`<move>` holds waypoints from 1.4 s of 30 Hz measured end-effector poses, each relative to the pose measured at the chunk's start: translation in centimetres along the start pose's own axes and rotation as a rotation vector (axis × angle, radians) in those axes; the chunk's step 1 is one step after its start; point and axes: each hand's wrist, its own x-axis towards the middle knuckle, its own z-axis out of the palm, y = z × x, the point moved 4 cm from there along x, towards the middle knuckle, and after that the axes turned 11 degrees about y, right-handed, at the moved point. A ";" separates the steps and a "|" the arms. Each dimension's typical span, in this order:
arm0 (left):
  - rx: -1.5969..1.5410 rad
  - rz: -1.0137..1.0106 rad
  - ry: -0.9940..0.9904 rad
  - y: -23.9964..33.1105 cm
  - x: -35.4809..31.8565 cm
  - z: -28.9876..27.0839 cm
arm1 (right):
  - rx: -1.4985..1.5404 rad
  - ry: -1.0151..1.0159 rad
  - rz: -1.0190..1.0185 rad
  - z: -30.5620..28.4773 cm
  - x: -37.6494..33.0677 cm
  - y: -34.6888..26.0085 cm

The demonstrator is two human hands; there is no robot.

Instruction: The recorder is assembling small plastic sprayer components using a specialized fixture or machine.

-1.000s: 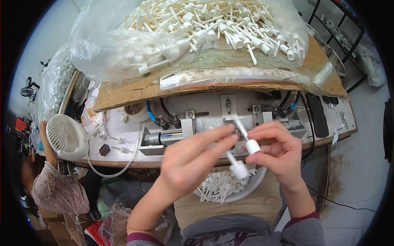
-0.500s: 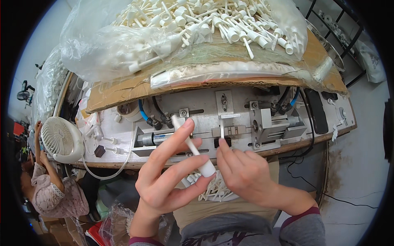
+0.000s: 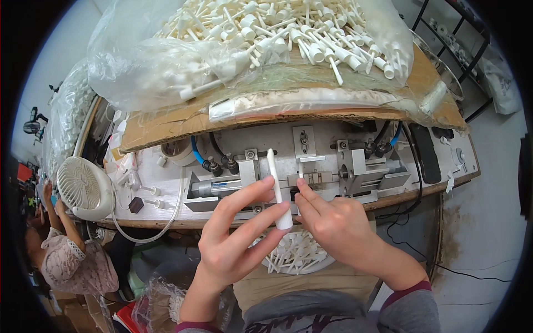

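My left hand (image 3: 227, 241) is closed round a white capped plastic stick (image 3: 276, 186), its narrow tip up and the wide cap end down. Just right of it, my right hand (image 3: 347, 227) has its fingers pressed together at a small metal fixture (image 3: 318, 178). The index fingertip meets a second white stick (image 3: 301, 168), which stands in front of a metal bracket (image 3: 305, 145); the fingers hide most of it. Pneumatic cylinders flank the fixture, a left cylinder (image 3: 219, 187) and a right cylinder (image 3: 369, 173).
A heap of white capped sticks (image 3: 311, 41) lies in plastic on a cardboard-covered shelf (image 3: 166, 129). More sticks (image 3: 294, 254) fill a dish below my hands. A white fan (image 3: 83, 188) stands left, a dark phone (image 3: 426, 152) lies right. A person (image 3: 75, 255) sits at far left.
My left hand has moved slightly right and turned its stick more upright. My right index finger has slid up along the other stick, covering more of it.
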 end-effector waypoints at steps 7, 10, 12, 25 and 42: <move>0.090 -0.048 -0.099 0.4 -1.4 0.5 | 0.249 0.362 0.201 -5.7 7.5 6.5; 0.207 -0.007 -0.203 0.9 -1.9 2.5 | 0.015 0.463 0.163 -5.2 12.3 11.1; 0.290 -0.010 -0.290 1.0 -2.2 4.0 | -0.064 0.401 0.187 -3.4 14.3 13.5; 0.380 -0.007 -0.393 -0.5 -1.9 5.7 | 0.881 0.311 0.414 -4.8 6.6 8.3; 0.702 0.407 -0.007 -8.3 17.4 9.6 | 0.013 0.137 -0.049 -0.3 -0.7 -0.4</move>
